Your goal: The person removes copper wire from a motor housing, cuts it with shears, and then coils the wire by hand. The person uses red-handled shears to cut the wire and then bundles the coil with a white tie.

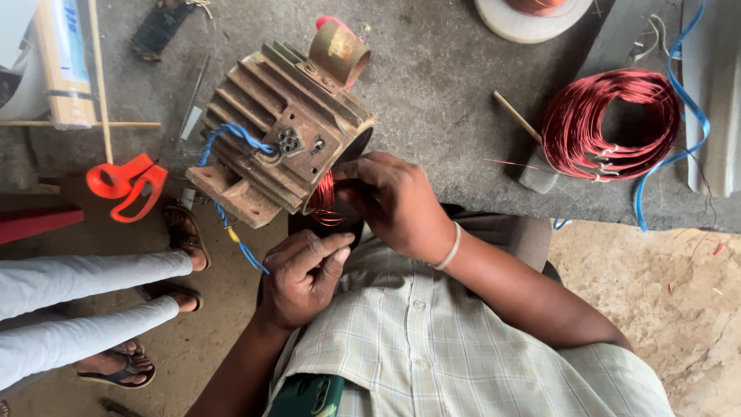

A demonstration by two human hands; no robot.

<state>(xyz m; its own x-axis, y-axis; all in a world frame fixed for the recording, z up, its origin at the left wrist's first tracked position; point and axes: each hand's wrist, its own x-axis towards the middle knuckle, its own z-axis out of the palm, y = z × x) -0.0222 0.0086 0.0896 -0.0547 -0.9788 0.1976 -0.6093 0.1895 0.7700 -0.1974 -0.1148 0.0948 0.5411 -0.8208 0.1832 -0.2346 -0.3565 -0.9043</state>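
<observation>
The electric motor housing [282,131], a rusty finned casting, lies tilted at the near edge of the grey surface [440,85], its open end facing the person. A red copper winding [324,197] shows in that open end. The right hand [394,201] is at the mouth of the housing, its fingers [356,171] curled and pressed against the winding; whether they pinch a wire cannot be told. The left hand [305,274] sits just below the housing, fingers bent together with the thumb [324,245] reaching up toward the winding; it appears to hold nothing visible. Blue lead wires [231,137] run from the terminal block on the housing and hang off the edge.

Well to the right on the surface lies a loose coil of red copper wire [610,123] bound with ties, a blue cord [687,93] looping around it. Orange-handled scissors [123,185] lie left of the housing. Another person's legs in pale trousers [85,297] with sandals stand at left, on the floor.
</observation>
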